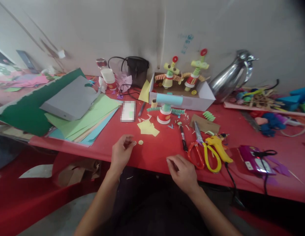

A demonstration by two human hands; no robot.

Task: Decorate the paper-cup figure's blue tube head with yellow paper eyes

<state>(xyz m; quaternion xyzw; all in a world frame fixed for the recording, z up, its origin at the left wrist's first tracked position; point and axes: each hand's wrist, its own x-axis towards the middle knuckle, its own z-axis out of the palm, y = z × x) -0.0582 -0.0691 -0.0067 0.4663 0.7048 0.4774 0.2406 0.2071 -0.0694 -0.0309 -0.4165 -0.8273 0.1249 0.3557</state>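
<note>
My left hand hovers at the table's near side, fingers loosely curled and thumb apart from them. A small pale spot shows at its thumb tip, perhaps a paper disc or the nail. Just right of it lies a small yellow paper circle. Beyond sits a cut yellow paper scrap. My right hand is half curled by the table edge, with a gap between thumb and fingers and nothing visible in it. Near it lie scissors with red and yellow handles and a black marker pen.
A paper-cup figure with green folded arms stands before a white box holding two similar figures. Coloured paper sheets lie left. Rightward are a yellow glue gun, a purple corded device and a metal jug.
</note>
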